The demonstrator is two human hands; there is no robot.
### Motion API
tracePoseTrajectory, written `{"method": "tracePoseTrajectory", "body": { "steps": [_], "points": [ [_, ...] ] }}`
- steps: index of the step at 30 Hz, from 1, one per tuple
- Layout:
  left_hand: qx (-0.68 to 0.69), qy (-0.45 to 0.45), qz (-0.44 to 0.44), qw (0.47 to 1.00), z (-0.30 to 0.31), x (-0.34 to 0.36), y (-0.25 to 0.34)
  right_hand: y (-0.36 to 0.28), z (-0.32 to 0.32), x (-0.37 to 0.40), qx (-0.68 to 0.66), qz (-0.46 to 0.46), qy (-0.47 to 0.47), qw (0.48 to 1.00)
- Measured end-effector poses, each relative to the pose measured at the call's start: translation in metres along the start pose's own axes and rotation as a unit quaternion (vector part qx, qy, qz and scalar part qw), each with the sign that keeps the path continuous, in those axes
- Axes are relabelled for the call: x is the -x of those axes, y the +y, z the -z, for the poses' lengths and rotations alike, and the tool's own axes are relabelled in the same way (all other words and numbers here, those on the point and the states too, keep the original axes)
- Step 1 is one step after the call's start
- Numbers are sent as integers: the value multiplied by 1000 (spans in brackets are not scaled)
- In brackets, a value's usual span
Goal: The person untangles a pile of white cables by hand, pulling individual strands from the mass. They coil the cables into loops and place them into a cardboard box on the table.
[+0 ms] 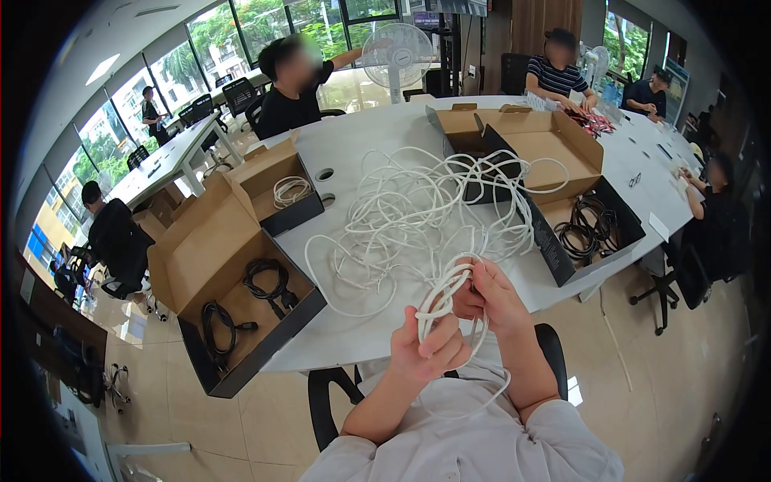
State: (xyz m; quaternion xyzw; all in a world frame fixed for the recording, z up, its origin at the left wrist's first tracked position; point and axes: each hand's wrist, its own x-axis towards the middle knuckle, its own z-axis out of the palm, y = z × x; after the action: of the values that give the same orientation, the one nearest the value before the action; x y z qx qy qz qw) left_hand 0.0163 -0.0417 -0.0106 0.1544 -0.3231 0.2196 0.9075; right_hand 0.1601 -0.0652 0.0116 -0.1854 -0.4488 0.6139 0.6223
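Long, thin, looped white cable (444, 294) between person's hands, slanting up from left to right. Left hand (429, 347) pinches low end; right hand (487, 296) pinches top. Tangled white cable pile (440, 191) lies just past them.

Holding looped white cable (447, 287) in left hand (430, 347) and right hand (490, 297), near white tangle (438, 201) on surface (361, 132), between open boxes (269, 353).

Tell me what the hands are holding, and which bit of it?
A coil of white cable. The left hand grips its loops at the end nearer the body; the right hand holds them near the far end.
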Motion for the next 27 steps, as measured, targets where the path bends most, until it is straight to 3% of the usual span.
{"method": "tracePoseTrajectory", "body": {
  "steps": [3,6,9,13,16,19,22,25,27],
  "points": [
    [-17,-1,-5,1000,10,3,-3,-5,-3,3,30,9,17,999],
    [-33,122,-14,992,2,-1,-1,-10,-1,7,77,31,53,995],
    [-197,188,-83,959,6,-3,1,-11,4,8,122,91,59,986],
    [-419,328,-208,821,18,1,13,-16,-2,10,200,125,116,965],
    [-593,375,-185,688,14,-1,21,-14,-4,12,330,140,166,919],
    [-663,343,-197,635,8,0,27,-12,-9,9,399,153,212,879],
    [-636,278,-213,687,-3,0,30,-13,-9,7,425,156,248,856],
    [-700,281,-165,636,-2,-6,21,-14,-11,7,465,158,253,834],
    [-648,297,-125,690,2,-6,19,-15,-11,7,476,159,241,831]
  ]
}}
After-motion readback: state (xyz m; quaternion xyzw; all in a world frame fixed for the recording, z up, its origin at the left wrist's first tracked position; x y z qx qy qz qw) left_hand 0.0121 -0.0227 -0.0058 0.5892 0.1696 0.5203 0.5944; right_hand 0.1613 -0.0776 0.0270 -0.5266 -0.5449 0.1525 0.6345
